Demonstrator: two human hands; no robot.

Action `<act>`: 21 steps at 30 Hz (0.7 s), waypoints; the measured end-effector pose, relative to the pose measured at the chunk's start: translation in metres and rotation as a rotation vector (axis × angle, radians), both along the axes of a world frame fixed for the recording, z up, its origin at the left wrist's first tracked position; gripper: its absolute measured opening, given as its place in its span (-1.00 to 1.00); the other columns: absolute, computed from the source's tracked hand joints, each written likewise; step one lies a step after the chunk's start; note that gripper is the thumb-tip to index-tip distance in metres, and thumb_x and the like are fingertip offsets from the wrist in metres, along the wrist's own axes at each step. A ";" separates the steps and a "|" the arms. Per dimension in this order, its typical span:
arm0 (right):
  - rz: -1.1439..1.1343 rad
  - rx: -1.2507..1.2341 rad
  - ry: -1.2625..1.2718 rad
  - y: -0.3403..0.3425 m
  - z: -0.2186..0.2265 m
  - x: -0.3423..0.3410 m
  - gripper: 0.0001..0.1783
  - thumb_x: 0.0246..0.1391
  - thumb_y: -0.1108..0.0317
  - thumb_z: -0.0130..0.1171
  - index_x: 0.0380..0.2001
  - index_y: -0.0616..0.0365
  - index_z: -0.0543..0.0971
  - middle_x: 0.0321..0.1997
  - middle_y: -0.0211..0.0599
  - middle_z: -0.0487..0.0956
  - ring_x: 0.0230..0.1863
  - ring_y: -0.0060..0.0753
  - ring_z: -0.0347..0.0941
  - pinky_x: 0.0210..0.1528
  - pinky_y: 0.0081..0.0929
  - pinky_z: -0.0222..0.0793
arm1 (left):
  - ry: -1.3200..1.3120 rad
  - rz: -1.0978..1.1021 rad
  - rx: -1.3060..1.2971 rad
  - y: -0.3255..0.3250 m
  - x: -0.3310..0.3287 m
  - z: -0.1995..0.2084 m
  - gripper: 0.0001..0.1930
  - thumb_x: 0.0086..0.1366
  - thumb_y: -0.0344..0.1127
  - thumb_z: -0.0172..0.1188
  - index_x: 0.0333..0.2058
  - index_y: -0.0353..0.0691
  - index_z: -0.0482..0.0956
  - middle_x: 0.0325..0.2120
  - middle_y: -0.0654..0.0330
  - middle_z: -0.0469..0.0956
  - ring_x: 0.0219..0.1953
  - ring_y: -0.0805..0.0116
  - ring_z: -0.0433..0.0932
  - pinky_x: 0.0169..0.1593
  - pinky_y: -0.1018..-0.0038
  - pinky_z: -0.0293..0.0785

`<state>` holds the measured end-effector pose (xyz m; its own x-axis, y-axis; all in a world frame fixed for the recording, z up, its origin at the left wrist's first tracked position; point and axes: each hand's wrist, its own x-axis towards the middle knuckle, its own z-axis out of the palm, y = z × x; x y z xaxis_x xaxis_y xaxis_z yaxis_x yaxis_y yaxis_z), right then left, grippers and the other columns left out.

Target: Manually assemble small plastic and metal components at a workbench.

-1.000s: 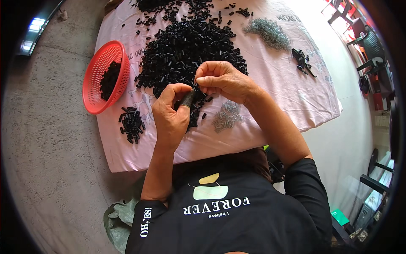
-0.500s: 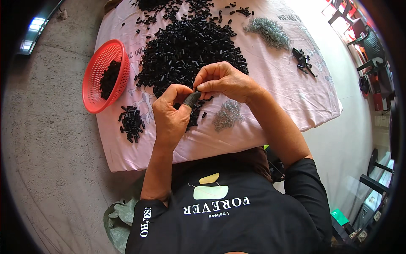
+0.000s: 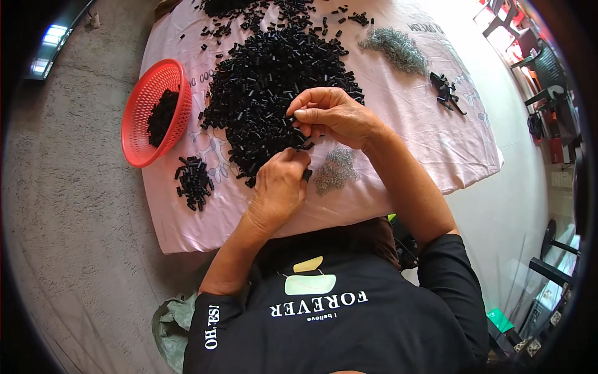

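Note:
My right hand (image 3: 336, 116) hovers over the near right side of a big heap of small black tube-like pieces (image 3: 280, 68). Its thumb and forefinger pinch a small black piece (image 3: 294, 119). Lower and to the left, my left hand (image 3: 278, 190) is back-up at the heap's near edge, fingers curled inward; whatever they grip is hidden. A dark covering (image 3: 307, 176) shows at that hand's thumb. Just right of it lies a small pile of fine silvery metal parts (image 3: 335, 171), like tiny springs or pins.
A red plastic basket (image 3: 131, 118) with black pieces inside stands tilted at the left edge of the pink cloth (image 3: 398, 118). Near it lies a small pile of black pieces (image 3: 194, 182). Farther right are more silvery parts (image 3: 395, 48) and a few longer black pieces (image 3: 446, 92).
My hands were together, working at the left thumb's tip. They have parted: the left hand has dropped toward me and turned back-up, while the right stays nearly in place.

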<state>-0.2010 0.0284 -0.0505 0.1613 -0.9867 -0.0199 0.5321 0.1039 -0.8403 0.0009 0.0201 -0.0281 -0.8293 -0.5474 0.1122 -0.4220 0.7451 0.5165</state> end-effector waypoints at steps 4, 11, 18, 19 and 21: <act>0.016 0.004 -0.050 -0.001 -0.001 0.001 -0.84 0.20 0.38 0.22 -0.19 0.21 0.62 -0.36 -0.39 0.64 -0.39 -0.68 0.56 -0.28 -0.74 0.53 | -0.060 -0.036 -0.076 0.001 -0.002 0.000 -0.72 -0.08 -0.64 0.08 -0.31 -0.35 0.52 -0.35 -0.01 0.52 -0.25 -0.06 0.54 -0.14 0.20 0.49; 0.013 0.001 -0.062 0.000 0.001 0.003 -0.81 0.20 0.42 0.19 -0.16 0.27 0.59 -0.36 -0.37 0.63 -0.39 -0.66 0.54 -0.35 -0.73 0.45 | 0.133 0.005 0.054 -0.006 0.009 0.019 -0.63 -0.08 -0.71 0.01 -0.25 -0.37 0.59 -0.32 -0.01 0.48 -0.26 -0.02 0.53 -0.15 0.25 0.47; 0.069 0.002 -0.075 0.000 0.001 0.005 -0.81 0.18 0.41 0.22 -0.16 0.24 0.61 -0.34 -0.36 0.65 -0.38 -0.65 0.58 -0.29 -0.73 0.54 | 0.550 0.199 0.314 -0.012 0.016 0.023 -0.63 0.03 -0.79 -0.03 -0.21 -0.35 0.57 -0.27 0.19 0.51 -0.21 0.47 0.52 -0.09 0.57 0.47; 0.069 0.001 -0.074 0.001 0.002 0.006 -0.81 0.18 0.41 0.22 -0.16 0.24 0.61 -0.34 -0.36 0.65 -0.38 -0.65 0.58 -0.29 -0.73 0.54 | 0.628 0.185 0.315 -0.012 0.014 0.021 -0.63 0.04 -0.80 -0.02 -0.20 -0.36 0.57 -0.24 0.19 0.50 -0.19 0.47 0.52 -0.05 0.57 0.47; 0.093 0.011 -0.083 0.001 0.002 0.008 -0.81 0.18 0.41 0.22 -0.16 0.25 0.61 -0.34 -0.35 0.65 -0.37 -0.64 0.59 -0.29 -0.73 0.55 | 0.707 0.170 0.315 -0.013 0.014 0.018 -0.64 0.06 -0.81 0.00 -0.20 -0.36 0.57 -0.20 0.18 0.49 -0.16 0.46 0.52 -0.02 0.57 0.46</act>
<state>-0.1930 0.0297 -0.0486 0.2535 -0.9672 -0.0138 0.5870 0.1651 -0.7926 0.0147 0.0074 -0.0097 -0.5218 -0.7536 0.3998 -0.0101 0.4741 0.8804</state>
